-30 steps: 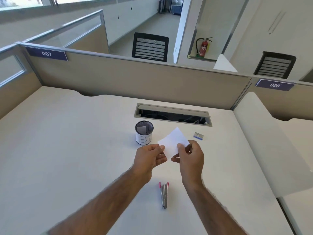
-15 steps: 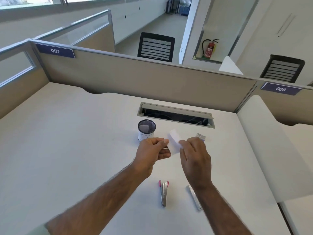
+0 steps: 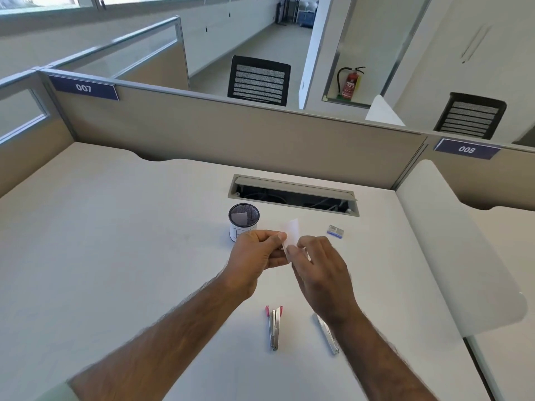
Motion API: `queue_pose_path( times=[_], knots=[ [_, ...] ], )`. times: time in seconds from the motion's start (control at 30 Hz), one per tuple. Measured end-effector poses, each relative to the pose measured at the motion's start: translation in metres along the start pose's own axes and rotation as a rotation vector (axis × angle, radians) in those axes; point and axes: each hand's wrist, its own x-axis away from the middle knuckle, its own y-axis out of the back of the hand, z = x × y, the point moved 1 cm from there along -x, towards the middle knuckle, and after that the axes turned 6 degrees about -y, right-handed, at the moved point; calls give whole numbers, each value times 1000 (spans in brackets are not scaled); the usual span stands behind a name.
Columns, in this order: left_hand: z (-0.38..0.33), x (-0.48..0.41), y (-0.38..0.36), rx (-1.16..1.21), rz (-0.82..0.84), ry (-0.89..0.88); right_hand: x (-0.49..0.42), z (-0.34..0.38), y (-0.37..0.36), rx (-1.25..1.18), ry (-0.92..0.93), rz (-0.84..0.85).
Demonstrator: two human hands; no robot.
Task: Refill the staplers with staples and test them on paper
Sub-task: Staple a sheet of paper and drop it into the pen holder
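Left hand (image 3: pixel 257 250): grip pinched on small white paper slip (image 3: pixel 291 231), held above pale worktop (image 3: pixel 115 256). Right hand (image 3: pixel 324 270): grip pinched on slip's near edge. Judged step: readying test paper; next, one hand must free itself for pink-tipped silver stapler (image 3: pixel 274 328) lying nearer.

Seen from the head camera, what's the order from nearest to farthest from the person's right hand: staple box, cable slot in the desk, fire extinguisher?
From the right hand, fingertips on the paper:
1. Staple box, on the desk just beyond that hand, slightly right.
2. Cable slot, at the desk's back edge.
3. Fire extinguisher, far off beyond the partition.
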Motion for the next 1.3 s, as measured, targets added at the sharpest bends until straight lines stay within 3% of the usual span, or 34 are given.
queue_pose_path(
  times=[0.1, 0.23, 0.3, 0.37, 0.5, 1.3],
  knots=[
    [1, -1, 4, -75, -25, -19, 1, 0, 2, -174, -93, 51],
    [3, -3, 10, -131, -42, -32, -12, 3, 6, -624, -690, 7],
    [3, -1, 10, -171, -24, -43, -21, -1, 4, -827, -934, 124],
    [3, 0, 10, -212, -16, -55, -24, -6, 0, -969, -1031, 262],
    [2, 0, 10, -294, -14, -80, -23, -7, 1, -1116, -1074, 375],
    [5, 6, 3, -340, -35, -99, -19, -6, 10, -1149, -1132, 351]
  ],
)
